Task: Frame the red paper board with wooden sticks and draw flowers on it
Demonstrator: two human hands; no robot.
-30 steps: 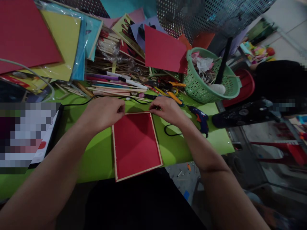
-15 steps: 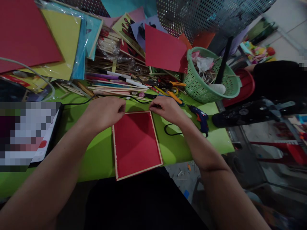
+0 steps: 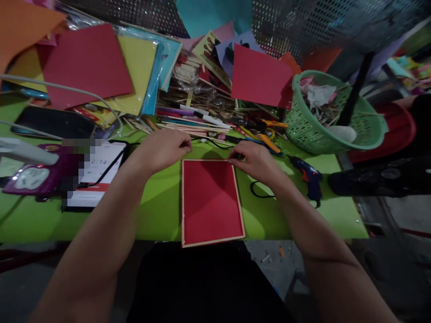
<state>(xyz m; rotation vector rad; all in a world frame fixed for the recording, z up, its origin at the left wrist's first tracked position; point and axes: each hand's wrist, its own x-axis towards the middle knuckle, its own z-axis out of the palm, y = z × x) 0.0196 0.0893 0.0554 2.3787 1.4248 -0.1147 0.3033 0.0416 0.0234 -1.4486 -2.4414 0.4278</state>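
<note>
Head view: looks down on a green bench (image 3: 156, 224), crowded along its far side.
Red panel (image 3: 212, 202): lies on the bench in front of the person's dark-clothed lap, its near edge at the bench's front edge; thin pale strips (image 3: 238, 202) border it.
Left hand (image 3: 164, 150): back upward, by the panel's far left corner; fingers bent in and close together. Whether they hold anything, I cannot tell.
Right hand (image 3: 257, 161): at the panel's far right corner, thumb and fingers bunched narrowly there. Whether they pinch the strip or only rest by it, I cannot tell.
Glue gun (image 3: 310, 176): dark blue with an orange trigger, lying on the bench beyond the right forearm; a black cable (image 3: 264, 196) curves beside that arm.
Green basket (image 3: 310, 123): past the glue gun, holding crumpled scraps (image 3: 321, 95) and a black bar (image 3: 357, 89) that slants up over the rim.
Sticks and pens: pale sticks (image 3: 198, 127) and a white marker (image 3: 213, 120) lie beyond the hands; an orange-handled tool (image 3: 269, 143) is near the right hand.
Sheets: one red sheet (image 3: 259, 76) beside the basket, another red sheet over a yellow sheet (image 3: 141, 72) at far left.
Left end: lit screen (image 3: 92, 197), partly pixelated, near the left forearm; purple power strip (image 3: 32, 177) beside it; dark phone (image 3: 55, 122) behind.
</note>
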